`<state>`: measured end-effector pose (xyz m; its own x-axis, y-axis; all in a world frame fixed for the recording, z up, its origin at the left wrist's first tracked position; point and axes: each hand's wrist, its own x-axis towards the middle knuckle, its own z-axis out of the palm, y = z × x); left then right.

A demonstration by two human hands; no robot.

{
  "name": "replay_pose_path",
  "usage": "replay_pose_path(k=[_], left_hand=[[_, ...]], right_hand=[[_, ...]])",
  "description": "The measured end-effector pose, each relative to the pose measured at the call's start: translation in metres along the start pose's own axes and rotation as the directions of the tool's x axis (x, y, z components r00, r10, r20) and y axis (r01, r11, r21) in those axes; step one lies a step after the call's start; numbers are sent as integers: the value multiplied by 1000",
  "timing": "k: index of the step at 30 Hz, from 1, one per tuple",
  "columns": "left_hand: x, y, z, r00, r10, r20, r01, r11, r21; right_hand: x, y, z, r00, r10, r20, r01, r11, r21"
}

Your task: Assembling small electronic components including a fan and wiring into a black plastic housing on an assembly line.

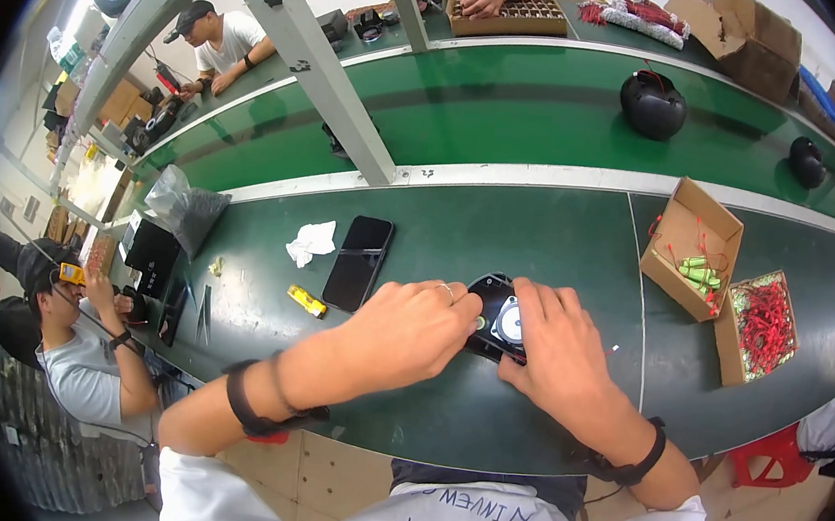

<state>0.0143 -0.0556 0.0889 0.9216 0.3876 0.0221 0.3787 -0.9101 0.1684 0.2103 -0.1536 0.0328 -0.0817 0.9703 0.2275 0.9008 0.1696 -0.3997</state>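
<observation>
A black rounded housing [490,290] with a silver-rimmed speaker [509,322] in it rests on the green bench in front of me. My right hand [565,345] grips its right side, fingers over the far edge and thumb at the near edge. My left hand [416,326] is closed in a pinch at the housing's left side. A small pale greenish piece shows by those fingertips, too small to name. Left of my left hand lie a black smartphone [358,263], a crumpled white tissue [311,242] and a small yellow object [307,300].
On the right, a cardboard box [697,202] holds green cells with red wires, and another box [728,341] holds red-wired parts. Tweezers [204,312] and a grey plastic bag [186,208] are at the left. Beyond a white rail [506,177], a green conveyor carries black round housings [653,104]. Co-workers sit around.
</observation>
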Motion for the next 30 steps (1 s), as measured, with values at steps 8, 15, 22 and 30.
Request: replay_pose_path(k=[8, 15, 22, 30], left_hand=[[-9, 66, 80, 784, -483, -390, 370, 868, -333], [-11, 66, 108, 679, -478, -557, 448, 871, -201], [-14, 62, 107, 704, -459, -542, 452, 878, -156], [-14, 57, 121, 699, -378, -606, 345, 922, -176]], right_hand=[[1, 6, -2, 999, 49, 5, -49, 992, 117], [2, 9, 3, 998, 22, -58, -11, 982, 187], [-1, 11, 3, 995, 44, -89, -24, 977, 211], [7, 17, 6, 983, 168, -81, -134, 939, 315]])
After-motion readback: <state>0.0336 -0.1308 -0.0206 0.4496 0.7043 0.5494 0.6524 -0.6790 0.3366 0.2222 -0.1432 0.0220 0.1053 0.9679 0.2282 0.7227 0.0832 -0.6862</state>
